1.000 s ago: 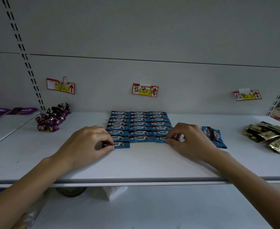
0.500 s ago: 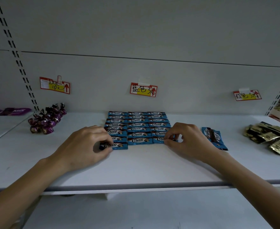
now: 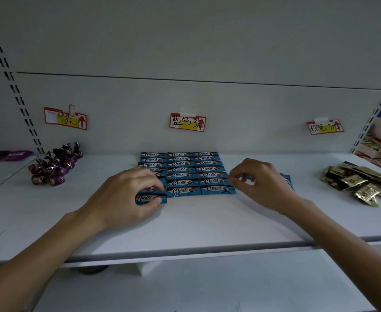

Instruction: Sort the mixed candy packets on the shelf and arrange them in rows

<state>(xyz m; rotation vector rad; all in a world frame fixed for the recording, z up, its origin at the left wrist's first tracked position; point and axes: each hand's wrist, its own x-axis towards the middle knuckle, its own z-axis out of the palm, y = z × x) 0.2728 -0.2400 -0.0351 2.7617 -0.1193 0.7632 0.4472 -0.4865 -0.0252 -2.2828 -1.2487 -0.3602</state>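
On the white shelf [image 3: 196,224], purple candies [image 3: 54,170] lie heaped at the far left. The left hand [image 3: 122,199] pinches the nearest Choco packet [image 3: 150,198] between thumb and curled fingers, at the near-left corner of the blue Choco packets [image 3: 182,175], which lie flat in three columns mid-shelf. The right hand [image 3: 261,183] hovers just beside the grid's right edge with its fingertips drawn close; whether they pinch anything cannot be told. A loose blue packet [image 3: 288,180] shows behind it, and gold packets [image 3: 360,183] lie at the right. The packets look light, slick and likely to skid, so pinching a crimped end seems best.
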